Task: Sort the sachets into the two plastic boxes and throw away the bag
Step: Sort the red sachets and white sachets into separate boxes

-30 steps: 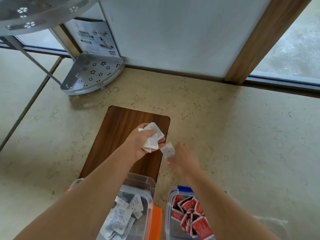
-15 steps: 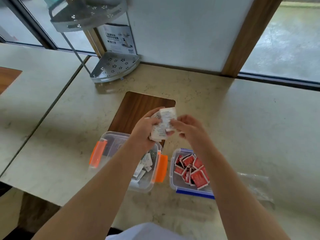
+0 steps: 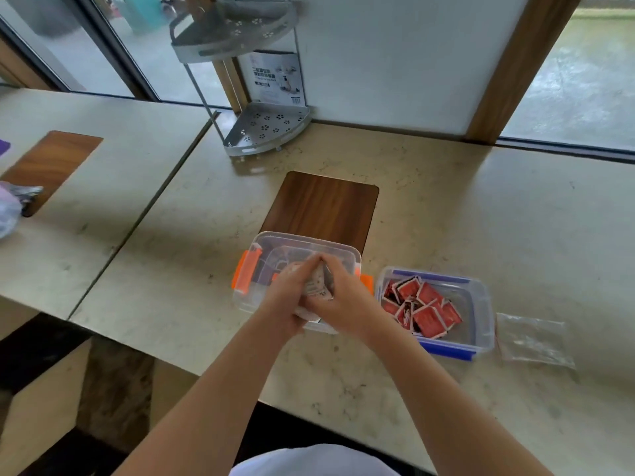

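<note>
Both hands meet over the clear box with orange clips (image 3: 256, 250). My left hand (image 3: 285, 297) and my right hand (image 3: 343, 300) together clasp a bunch of white sachets (image 3: 318, 286) just above that box's inside. To the right stands the clear box with blue clips (image 3: 477, 304), holding several red sachets (image 3: 424, 310). An empty clear plastic bag (image 3: 532, 340) lies flat on the counter right of the blue box. My hands hide most of the orange box's contents.
A dark wooden inlay (image 3: 326, 204) lies behind the orange box. A grey metal corner shelf (image 3: 264, 128) stands at the wall, with a printed card behind it. A second table on the left carries another wooden inlay (image 3: 48, 163) and a pale bundle (image 3: 8, 211).
Both hands with the white sachets have come down from above the wooden inlay to just over the orange box. The camera has tilted back, showing more of the counter.
</note>
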